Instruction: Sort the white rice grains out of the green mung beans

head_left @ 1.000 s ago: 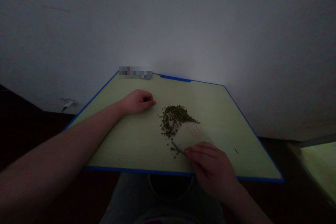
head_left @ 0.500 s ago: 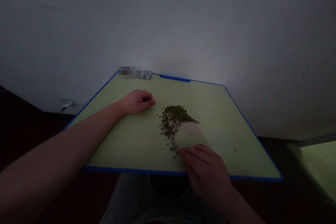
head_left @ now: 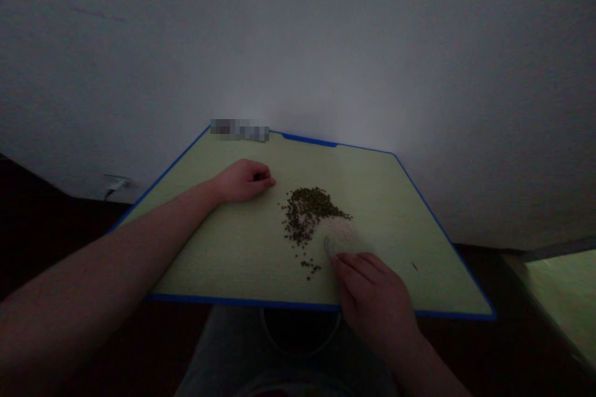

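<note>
Small dark-green beans (head_left: 313, 201), mung-like, lie in a loose heap on the light-green tabletop (head_left: 223, 248). Whitish grains (head_left: 339, 227), rice-like, are spread against the heap's right side, and some show among the beans. My right hand (head_left: 375, 288) is closed at the near side of the grains. Its fingertips pinch a small pale, see-through piece with a curved edge (head_left: 328, 247); its exact kind is unclear in the dim light. My left hand (head_left: 246, 180) rests on the tabletop left of the heap, fingers loosely curled, with nothing visible in them.
Several stray beans (head_left: 309, 267) lie near the front edge. A blurred-out item (head_left: 239, 130) sits at the back left corner, and a thin brown sliver (head_left: 415, 267) at the right. Below the front edge is a dark round container (head_left: 300, 329). A wall (head_left: 298, 43) stands behind.
My right hand has moved slightly right with the pale piece, away from the stray beans near the front edge. My left hand has stayed in place.
</note>
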Motion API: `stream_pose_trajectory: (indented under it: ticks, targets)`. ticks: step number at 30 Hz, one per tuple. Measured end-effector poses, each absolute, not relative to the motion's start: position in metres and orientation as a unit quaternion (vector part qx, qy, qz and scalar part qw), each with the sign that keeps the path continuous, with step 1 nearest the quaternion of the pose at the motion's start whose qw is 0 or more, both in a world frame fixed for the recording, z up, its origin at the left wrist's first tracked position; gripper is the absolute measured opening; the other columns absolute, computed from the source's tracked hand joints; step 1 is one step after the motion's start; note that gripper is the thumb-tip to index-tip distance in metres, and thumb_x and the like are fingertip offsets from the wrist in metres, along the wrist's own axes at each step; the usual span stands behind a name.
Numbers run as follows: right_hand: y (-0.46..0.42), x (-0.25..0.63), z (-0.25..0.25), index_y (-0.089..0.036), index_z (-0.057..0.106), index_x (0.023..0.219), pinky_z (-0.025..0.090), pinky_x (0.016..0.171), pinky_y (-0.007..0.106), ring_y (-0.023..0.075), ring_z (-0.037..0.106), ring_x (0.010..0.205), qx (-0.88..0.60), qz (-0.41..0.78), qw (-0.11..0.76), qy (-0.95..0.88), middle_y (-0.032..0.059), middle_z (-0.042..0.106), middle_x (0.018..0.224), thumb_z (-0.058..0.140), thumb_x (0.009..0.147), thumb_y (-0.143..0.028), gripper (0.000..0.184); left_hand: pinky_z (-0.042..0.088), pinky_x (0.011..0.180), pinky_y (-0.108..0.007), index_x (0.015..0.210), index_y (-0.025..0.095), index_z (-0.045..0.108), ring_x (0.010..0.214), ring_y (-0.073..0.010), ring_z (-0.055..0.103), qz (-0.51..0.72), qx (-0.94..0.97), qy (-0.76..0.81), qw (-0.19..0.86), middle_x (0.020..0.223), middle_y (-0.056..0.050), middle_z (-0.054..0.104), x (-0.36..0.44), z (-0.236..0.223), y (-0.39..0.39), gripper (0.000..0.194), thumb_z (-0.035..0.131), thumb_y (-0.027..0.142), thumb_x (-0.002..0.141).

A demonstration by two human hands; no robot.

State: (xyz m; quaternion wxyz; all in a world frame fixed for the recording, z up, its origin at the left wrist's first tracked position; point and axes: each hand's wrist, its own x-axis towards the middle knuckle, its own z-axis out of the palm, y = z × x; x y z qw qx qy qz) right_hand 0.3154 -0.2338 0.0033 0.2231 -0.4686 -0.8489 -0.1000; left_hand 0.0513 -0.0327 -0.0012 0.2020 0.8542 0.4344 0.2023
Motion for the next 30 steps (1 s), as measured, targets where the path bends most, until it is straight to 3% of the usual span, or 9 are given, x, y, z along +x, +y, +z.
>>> stream_pose_trajectory:
  ticks: [8, 14, 20, 30]
  targets:
    - [-0.236, 0.317, 0.002, -0.016, 0.07, 0.096, 0.056, 0.075, 0.038, 0.0217, 0.065, 0.079, -0.457, -0.079, 0.258, -0.847, 0.0082, 0.072, 0.093, 0.049, 0.078, -0.009, 0.028, 0.027, 0.05, -0.023, 0.067, 0.014, 0.058, 0.051, -0.0086, 0.039, 0.196, 0.854, 0.44, 0.197, 0.052, 0.002, 0.047, 0.054, 0.003, -0.035, 0.036, 0.048, 0.046, 0.079]
    - [-0.222, 0.32, 0.008, -0.02, 0.069, 0.094, 0.054, 0.072, 0.033, 0.0164, 0.065, 0.076, -0.442, 0.035, 0.316, -0.839, 0.0053, 0.072, 0.088, 0.05, 0.082, -0.009, 0.025, 0.028, 0.05, -0.023, 0.068, 0.015, 0.059, 0.051, -0.0092, 0.04, 0.192, 0.847, 0.451, 0.208, 0.054, 0.002, 0.049, 0.054, 0.002, -0.035, 0.036, 0.048, 0.048, 0.078]
    - [-0.217, 0.323, 0.011, -0.02, 0.068, 0.099, 0.053, 0.073, 0.034, 0.017, 0.064, 0.078, -0.397, 0.107, 0.306, -0.859, 0.0051, 0.071, 0.09, 0.051, 0.082, -0.009, 0.026, 0.027, 0.051, -0.023, 0.067, 0.015, 0.058, 0.051, -0.0088, 0.039, 0.194, 0.851, 0.445, 0.2, 0.053, 0.002, 0.047, 0.054, 0.002, -0.035, 0.036, 0.048, 0.047, 0.079]
    - [-0.217, 0.327, 0.003, -0.019, 0.067, 0.094, 0.053, 0.071, 0.034, 0.0162, 0.063, 0.076, -0.4, 0.081, 0.349, -0.844, 0.0049, 0.071, 0.086, 0.054, 0.081, -0.008, 0.021, 0.027, 0.051, -0.023, 0.066, 0.014, 0.056, 0.05, -0.0079, 0.039, 0.197, 0.849, 0.442, 0.212, 0.053, 0.003, 0.047, 0.053, 0.0, -0.034, 0.036, 0.049, 0.047, 0.078]
